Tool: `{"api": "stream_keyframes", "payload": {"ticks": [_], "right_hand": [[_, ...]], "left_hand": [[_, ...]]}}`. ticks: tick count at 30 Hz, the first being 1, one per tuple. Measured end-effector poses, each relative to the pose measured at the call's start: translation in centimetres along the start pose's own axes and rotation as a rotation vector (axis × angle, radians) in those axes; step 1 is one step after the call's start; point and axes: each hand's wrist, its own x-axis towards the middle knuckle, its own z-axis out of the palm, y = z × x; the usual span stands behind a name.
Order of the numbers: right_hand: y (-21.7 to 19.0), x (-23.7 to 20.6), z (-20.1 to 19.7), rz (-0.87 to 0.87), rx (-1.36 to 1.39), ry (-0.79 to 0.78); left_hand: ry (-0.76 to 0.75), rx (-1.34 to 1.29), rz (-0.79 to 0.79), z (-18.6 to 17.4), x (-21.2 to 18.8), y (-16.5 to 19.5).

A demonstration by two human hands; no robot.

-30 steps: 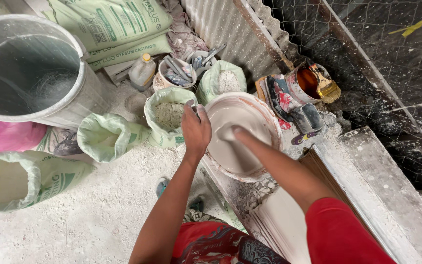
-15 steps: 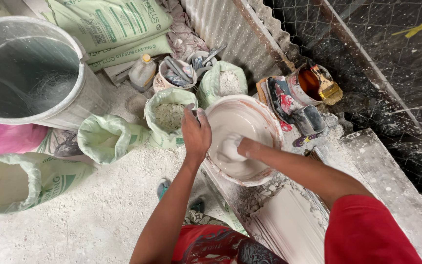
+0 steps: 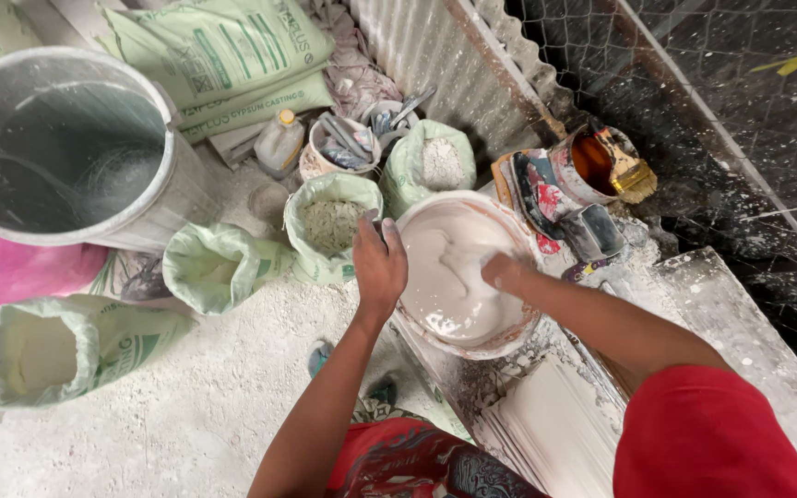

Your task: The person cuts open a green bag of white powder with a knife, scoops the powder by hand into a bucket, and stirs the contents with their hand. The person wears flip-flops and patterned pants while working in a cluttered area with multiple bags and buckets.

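Note:
A round bowl [image 3: 500, 212] full of wet white plaster [image 3: 445, 286] stands on a splattered bench in the middle of the head view. My left hand [image 3: 378, 263] grips the bowl's left rim. My right hand [image 3: 502, 270] reaches into the bowl from the right, its fingers coated and dipped in the white mix. A red sleeve covers my right upper arm at the lower right.
A big grey bin [image 3: 76, 152] holding water stands at the left. Several open sacks of powder [image 3: 329, 226] ring the bowl. A tin with brown liquid and a brush [image 3: 601, 166] sits behind. A white moulded strip [image 3: 555, 433] lies near me.
My right hand has swept inside the bowl from its centre toward the right side, stirring the mix. The left hand stays on the rim.

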Motion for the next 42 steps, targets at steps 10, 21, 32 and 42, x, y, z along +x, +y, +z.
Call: {"api": "stream_keyframes", "payload": {"ticks": [10, 21, 32, 42], "right_hand": [[-5.7, -2.4, 5.5, -0.024, 0.007, -0.061], [-7.7, -0.9, -4.5, 0.028, 0.138, 0.118], [-9.6, -2.9, 3.4, -0.105, 0.169, 0.011], [-5.3, -0.1, -3.2, 0.070, 0.242, 0.152]], "left_hand": [[-0.050, 0.012, 0.017, 0.3, -0.1, -0.1], [-0.157, -0.009, -0.053, 0.4, 0.8, -0.1], [-0.224, -0.037, -0.034, 0.5, 1.2, -0.2], [-0.283, -0.114, -0.035, 1.4, 0.9, -1.0]]}}
